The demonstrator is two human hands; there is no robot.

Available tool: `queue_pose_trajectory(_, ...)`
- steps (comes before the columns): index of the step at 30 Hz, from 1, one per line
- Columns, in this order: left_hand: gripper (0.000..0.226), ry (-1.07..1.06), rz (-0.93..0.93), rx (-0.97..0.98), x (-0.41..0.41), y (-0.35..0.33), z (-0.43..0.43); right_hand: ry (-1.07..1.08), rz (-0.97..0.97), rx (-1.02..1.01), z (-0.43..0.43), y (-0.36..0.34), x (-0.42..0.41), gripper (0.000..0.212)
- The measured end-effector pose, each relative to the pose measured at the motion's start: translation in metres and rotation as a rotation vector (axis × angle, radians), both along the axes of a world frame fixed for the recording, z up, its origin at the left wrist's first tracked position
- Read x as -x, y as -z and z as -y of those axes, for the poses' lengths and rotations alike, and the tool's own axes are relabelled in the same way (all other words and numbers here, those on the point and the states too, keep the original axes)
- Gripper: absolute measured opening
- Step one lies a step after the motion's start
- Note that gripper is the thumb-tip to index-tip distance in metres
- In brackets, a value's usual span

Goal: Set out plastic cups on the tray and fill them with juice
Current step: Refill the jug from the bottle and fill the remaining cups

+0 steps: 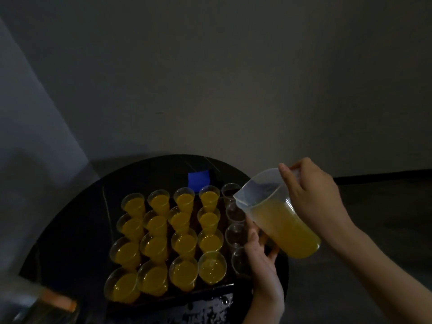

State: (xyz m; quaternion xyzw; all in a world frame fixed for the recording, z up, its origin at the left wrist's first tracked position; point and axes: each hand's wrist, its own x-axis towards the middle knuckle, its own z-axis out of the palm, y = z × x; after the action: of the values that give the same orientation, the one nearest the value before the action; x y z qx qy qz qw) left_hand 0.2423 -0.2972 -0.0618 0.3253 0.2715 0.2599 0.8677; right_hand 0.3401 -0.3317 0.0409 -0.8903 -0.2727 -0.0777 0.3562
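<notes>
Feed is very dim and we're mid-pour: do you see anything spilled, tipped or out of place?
Possibly a spill: glistening specks on the table just in front of the tray's near edge look like splashed liquid, though it is too dim to be sure. The filled cups stand upright; the right hand holds the jug tilted.

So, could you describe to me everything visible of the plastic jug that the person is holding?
The jug is translucent, whitish plastic, with a pouring spout at its rim. Orange-yellow juice fills roughly its lower half. It is held in the air, tilted, spout pointing down-left toward the empty cups at the right side of the tray; no stream is visible. The right hand grips it at the upper rim, where a handle may be hidden. The left hand touches its lower wall from below.
</notes>
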Motion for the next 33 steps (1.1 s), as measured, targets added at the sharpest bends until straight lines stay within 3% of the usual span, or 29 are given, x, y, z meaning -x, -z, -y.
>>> queue_pose_trajectory(3, 0.059, 0.007, 0.008, -0.036, -0.018, 0.006, -0.007, 0.017, -0.022, -0.020, -0.007, 0.006, -0.021, 0.029)
queue_pose_trajectory(7, 0.100, -0.075, -0.050, -0.037, -0.042, 0.010, -0.019, 0.028, -0.068, -0.055, -0.016, 0.015, -0.040, 0.026)
queue_pose_trajectory(11, 0.111, -0.073, -0.050, -0.013, -0.062, 0.021, -0.024, 0.040, -0.043, -0.022, -0.024, 0.020, -0.057, 0.029)
queue_pose_trajectory(17, 0.058, -0.012, -0.036, -0.049, -0.078, 0.035, -0.021, 0.040, 0.048, 0.062, -0.031, 0.028, -0.073, 0.028)
queue_pose_trajectory(28, 0.043, 0.014, -0.006, 0.028, -0.097, 0.037, -0.027, 0.036, 0.053, 0.116, -0.041, 0.038, -0.103, 0.031)
queue_pose_trajectory(33, 0.054, 0.031, -0.018, 0.041, -0.100, 0.035, -0.033, 0.036, 0.040, 0.105, -0.050, 0.043, -0.109, 0.033)
